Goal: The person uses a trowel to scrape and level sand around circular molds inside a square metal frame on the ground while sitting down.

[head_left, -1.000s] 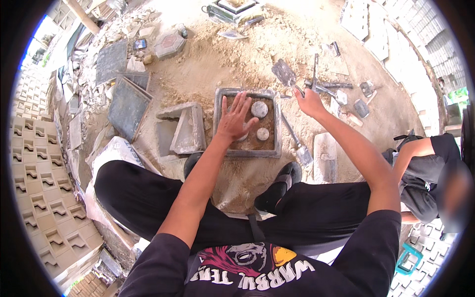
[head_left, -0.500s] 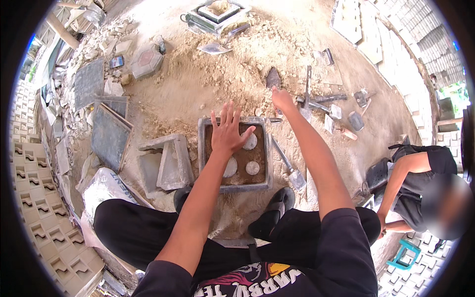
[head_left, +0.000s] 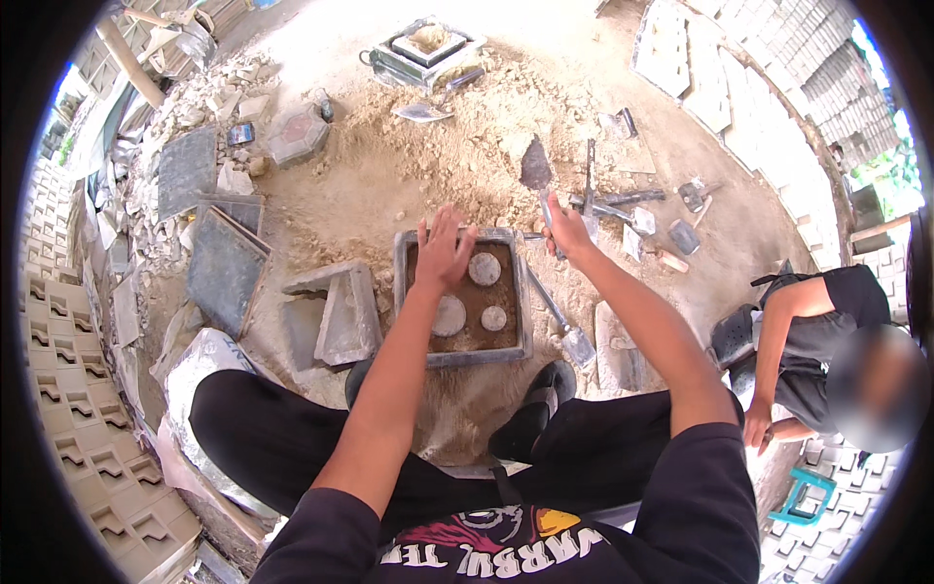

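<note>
Between my feet lies a square grey mould frame (head_left: 523, 311), with brown sandy material (head_left: 470, 338) inside. Three round pale discs sit in that material: an upper disc (head_left: 484, 269), a lower left disc (head_left: 449, 316) and a small lower right disc (head_left: 494, 317). My left hand (head_left: 445, 251) reaches over the mould's upper left part with its fingers stretched out; whether the palm presses on the fill cannot be told. Beyond the mould's upper right corner, my right hand (head_left: 567, 230) is closed round the handle of a trowel (head_left: 535, 165). The trowel's blade points away from me, over the sand.
A small spade (head_left: 578, 346) lies right of the mould, and hammers (head_left: 632, 197) farther off. A hollow concrete block (head_left: 352, 316) and grey slabs (head_left: 226, 273) are left. Ahead are loose sand (head_left: 477, 127), another trowel (head_left: 423, 112) and another mould (head_left: 428, 49). A co-worker (head_left: 778, 360) crouches at right.
My right hand has drawn back toward me with the trowel. My left thumb has moved off the upper disc, which now shows whole, and the left fingers are closer together.
</note>
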The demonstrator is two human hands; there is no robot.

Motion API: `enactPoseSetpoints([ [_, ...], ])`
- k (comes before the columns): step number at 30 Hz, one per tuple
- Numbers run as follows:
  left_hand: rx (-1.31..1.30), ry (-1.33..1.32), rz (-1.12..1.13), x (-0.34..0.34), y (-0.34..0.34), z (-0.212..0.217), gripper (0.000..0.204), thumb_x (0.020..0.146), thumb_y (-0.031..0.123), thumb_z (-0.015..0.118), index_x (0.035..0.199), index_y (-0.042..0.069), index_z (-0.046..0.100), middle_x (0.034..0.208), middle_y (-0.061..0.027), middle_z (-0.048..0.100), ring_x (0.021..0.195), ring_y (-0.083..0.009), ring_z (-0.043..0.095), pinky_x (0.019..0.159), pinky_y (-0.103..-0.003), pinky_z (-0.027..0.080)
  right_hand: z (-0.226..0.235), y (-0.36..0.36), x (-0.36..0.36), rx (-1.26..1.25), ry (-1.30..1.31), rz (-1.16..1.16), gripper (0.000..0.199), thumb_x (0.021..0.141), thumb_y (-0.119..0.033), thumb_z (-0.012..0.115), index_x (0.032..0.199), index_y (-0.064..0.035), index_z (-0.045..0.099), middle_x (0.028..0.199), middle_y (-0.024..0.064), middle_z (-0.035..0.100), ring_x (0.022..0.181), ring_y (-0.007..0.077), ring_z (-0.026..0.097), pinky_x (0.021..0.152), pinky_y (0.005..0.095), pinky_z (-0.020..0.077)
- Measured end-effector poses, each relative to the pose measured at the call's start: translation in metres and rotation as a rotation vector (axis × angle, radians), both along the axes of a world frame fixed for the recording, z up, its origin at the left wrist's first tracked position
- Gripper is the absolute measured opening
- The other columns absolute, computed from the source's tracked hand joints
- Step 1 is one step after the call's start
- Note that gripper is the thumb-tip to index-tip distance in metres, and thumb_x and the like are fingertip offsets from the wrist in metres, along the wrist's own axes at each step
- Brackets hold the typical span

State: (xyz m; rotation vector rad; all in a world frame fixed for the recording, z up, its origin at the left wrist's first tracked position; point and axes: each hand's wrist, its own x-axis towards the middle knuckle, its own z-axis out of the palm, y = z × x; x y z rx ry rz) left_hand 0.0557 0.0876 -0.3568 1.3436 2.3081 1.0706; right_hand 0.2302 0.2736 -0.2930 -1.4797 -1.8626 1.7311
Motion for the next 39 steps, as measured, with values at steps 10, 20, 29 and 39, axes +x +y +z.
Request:
enactPoseSetpoints([
  [10, -0.018, -0.944, -0.058, 0.010, -0.022, 0.060, 0.083, 0.097, 0.066, 0.024, 0.120, -0.006, 0.058, 0.099, -0.0169, 0.069, 0.079, -0.0233, 0.069, 0.071, -0.035, 0.055, 0.075, -0.044, 0.120, -0.010, -0.195, 0.557, 0.069, 0.091, -0.073, 0.039, 0.071, -0.0088, 0.052, 0.056, 0.0016, 0.050, 0.045, 0.0095, 0.050, 0.042, 0.0251, 0.0425],
  [20, -0.261, -1.259, -0.008, 0.054, -0.065, 0.031, 0.084, 0.087, 0.082, 0.029, 0.090, 0.005, 0.063, 0.070, 0.0014, 0.049, 0.061, -0.0130, 0.049, 0.067, -0.030, 0.048, 0.046, -0.062, 0.155, 0.528, -0.269, 0.849, 0.073, 0.086, -0.071, 0.054, 0.064, -0.0015, 0.056, 0.053, 0.0083, 0.048, 0.053, 0.0161, 0.047, 0.053, 0.0358, 0.0402],
  [29, -0.248, -1.276, 0.060, 0.050, -0.061, 0.007, 0.077, 0.091, 0.072, 0.041, 0.100, 0.000, 0.066, 0.086, -0.0038, 0.062, 0.074, -0.0125, 0.056, 0.074, -0.029, 0.048, 0.054, -0.065, 0.150, 0.591, -0.263, 0.835, 0.073, 0.084, -0.072, 0.054, 0.070, -0.0015, 0.062, 0.058, 0.0135, 0.057, 0.055, 0.0242, 0.056, 0.055, 0.0380, 0.0440],
  [39, 0.077, -0.150, -0.030, 0.046, -0.073, 0.034, 0.040, 0.099, 0.031, 0.046, 0.124, 0.002, 0.057, 0.123, -0.0112, 0.062, 0.118, -0.0282, 0.055, 0.100, -0.044, 0.040, 0.056, -0.073, 0.129, 0.956, -0.288, 0.663, 0.060, 0.091, -0.063, 0.052, 0.091, -0.0031, 0.057, 0.067, 0.0204, 0.063, 0.067, 0.0399, 0.064, 0.062, 0.0482, 0.0492],
])
